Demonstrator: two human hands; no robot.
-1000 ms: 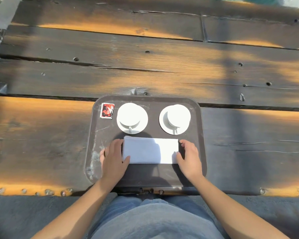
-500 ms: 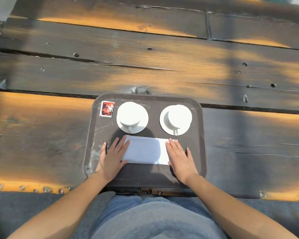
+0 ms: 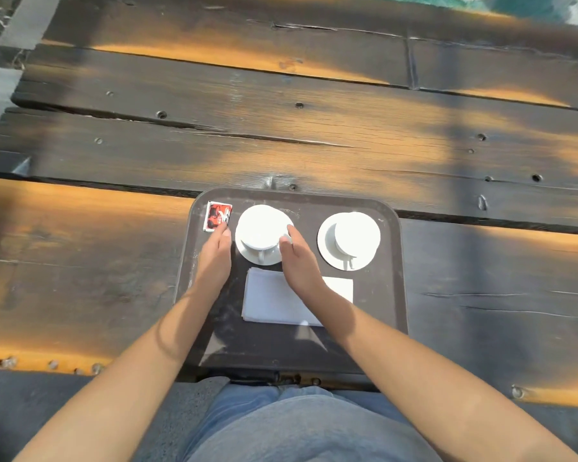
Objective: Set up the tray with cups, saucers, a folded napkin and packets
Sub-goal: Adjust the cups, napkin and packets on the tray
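A dark brown tray [image 3: 392, 295] lies on the wooden table at its near edge. Two white cups stand upside down on white saucers: the left cup [image 3: 259, 226] and the right cup [image 3: 354, 235]. A folded white napkin [image 3: 267, 300] lies below them, partly under my right forearm. A red packet [image 3: 216, 215] sits in the tray's far left corner. My left hand [image 3: 214, 258] reaches up the tray's left side, fingertips on the packet's lower right corner. My right hand [image 3: 297, 258] has thumb and fingers against the left cup's right side.
The table is made of dark, weathered planks [image 3: 281, 135] with gaps, screw holes and sunlit patches. Its near edge [image 3: 47, 363] carries a row of rivets. My lap in blue jeans [image 3: 297, 425] is just below the tray.
Both hands left the napkin's ends and moved forward. The left went to the packet, the right to the left cup. The napkin stays flat on the tray.
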